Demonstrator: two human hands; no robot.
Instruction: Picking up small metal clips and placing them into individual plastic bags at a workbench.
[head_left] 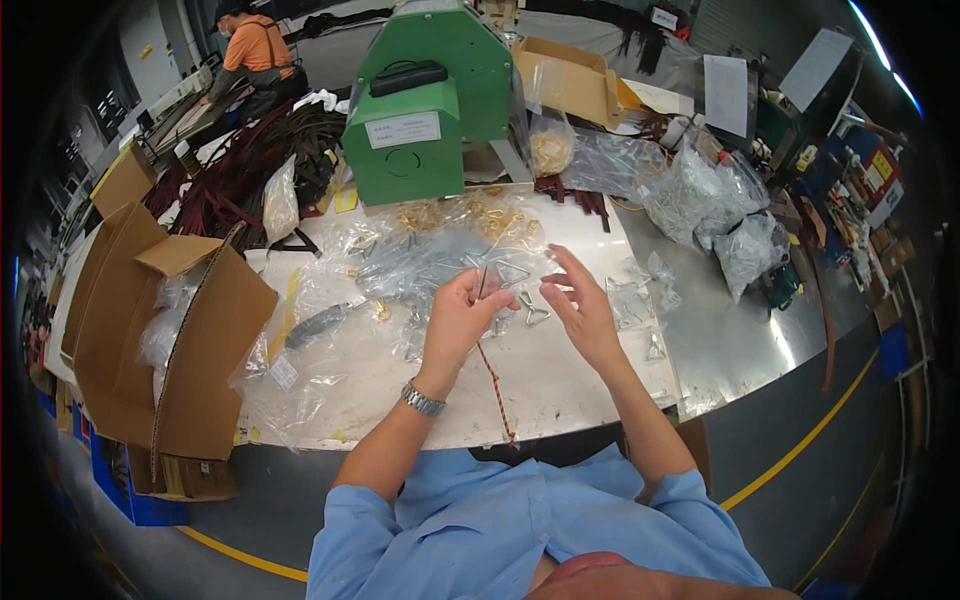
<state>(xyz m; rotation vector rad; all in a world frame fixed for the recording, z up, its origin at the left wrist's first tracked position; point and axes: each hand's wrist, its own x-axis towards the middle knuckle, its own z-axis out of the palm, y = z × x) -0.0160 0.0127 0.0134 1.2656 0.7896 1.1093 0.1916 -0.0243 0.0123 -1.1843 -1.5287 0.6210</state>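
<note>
White worktable (560, 385) in workshop; green machine (432, 100) behind. Left hand (462, 315) pinched red cord (492, 375); right hand (580, 305) spread wide beside triangular ring (535, 315).

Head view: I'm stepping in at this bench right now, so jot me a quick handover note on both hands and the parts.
Left hand: pinching a red-orange braided cord that hangs down over the table edge.
Right hand: open, fingers spread, holding nothing, above a silver triangular ring.
More rings lie in clear bags on the white table.
Done: cord picked up.
Left: no ring can be seen on the cord.
</note>
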